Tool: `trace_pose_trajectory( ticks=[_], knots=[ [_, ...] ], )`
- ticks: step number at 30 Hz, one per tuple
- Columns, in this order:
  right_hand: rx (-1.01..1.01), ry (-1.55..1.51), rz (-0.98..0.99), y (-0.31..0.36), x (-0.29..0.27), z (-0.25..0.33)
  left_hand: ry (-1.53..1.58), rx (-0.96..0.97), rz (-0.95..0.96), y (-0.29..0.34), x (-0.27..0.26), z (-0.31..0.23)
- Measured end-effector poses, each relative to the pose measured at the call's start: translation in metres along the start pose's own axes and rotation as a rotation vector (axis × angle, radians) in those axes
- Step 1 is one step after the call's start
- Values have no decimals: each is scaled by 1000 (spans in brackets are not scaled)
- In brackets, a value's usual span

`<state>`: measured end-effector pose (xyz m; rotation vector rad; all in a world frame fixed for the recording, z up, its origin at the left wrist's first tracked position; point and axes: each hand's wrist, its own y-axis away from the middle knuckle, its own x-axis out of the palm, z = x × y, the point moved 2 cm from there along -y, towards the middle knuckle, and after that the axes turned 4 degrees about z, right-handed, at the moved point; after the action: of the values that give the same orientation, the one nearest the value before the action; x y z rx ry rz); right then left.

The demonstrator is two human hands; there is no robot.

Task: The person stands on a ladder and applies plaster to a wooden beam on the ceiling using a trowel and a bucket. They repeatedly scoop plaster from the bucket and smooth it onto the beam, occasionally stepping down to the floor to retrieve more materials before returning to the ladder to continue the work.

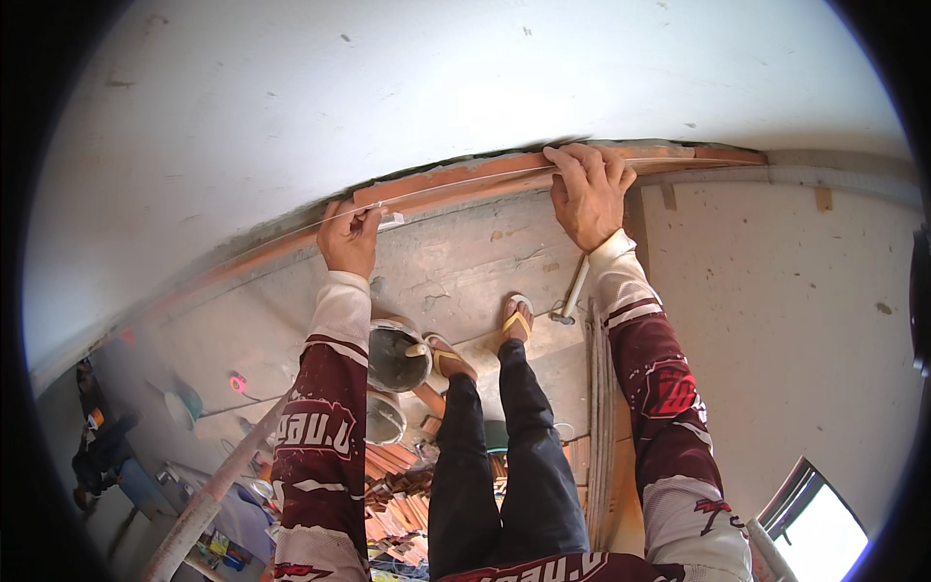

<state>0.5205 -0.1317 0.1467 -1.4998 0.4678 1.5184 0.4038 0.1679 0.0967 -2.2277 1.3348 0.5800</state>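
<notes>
Preferably, right hand point(590, 199), clasping orange strip point(441, 177) at upper centre, is following string point(465, 184) evenly; left hand point(348, 239) is curling, hold unclear.

The grey, stained surface point(461, 254) underfoot is carrying two sandaled feet point(519, 321). Just to their left, a bucket point(390, 335) is standing with a pale handle point(416, 349) jutting from it, and a second bucket point(386, 422) is showing on its near side. Right of the feet, a hammer point(573, 293) is lying, its head toward the near side.
</notes>
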Motion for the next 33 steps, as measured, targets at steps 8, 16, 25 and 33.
trace_pose_trajectory(
  ticks=[8, 16, 25, 33],
  knots=[
    [10, 2, -16, 1, 1, 0, -40, -6, 14, 1, 0, -4],
    [17, -18, 5, 0, -4, 6, -80, -22, 23, 1, -4, -5],
    [14, 0, -13, 3, -6, 5, -75, -5, 13, 2, 0, -7],
    [141, -219, -61, 70, 1, 20, -89, 28, -136, 35, -3, -5]
  ],
)
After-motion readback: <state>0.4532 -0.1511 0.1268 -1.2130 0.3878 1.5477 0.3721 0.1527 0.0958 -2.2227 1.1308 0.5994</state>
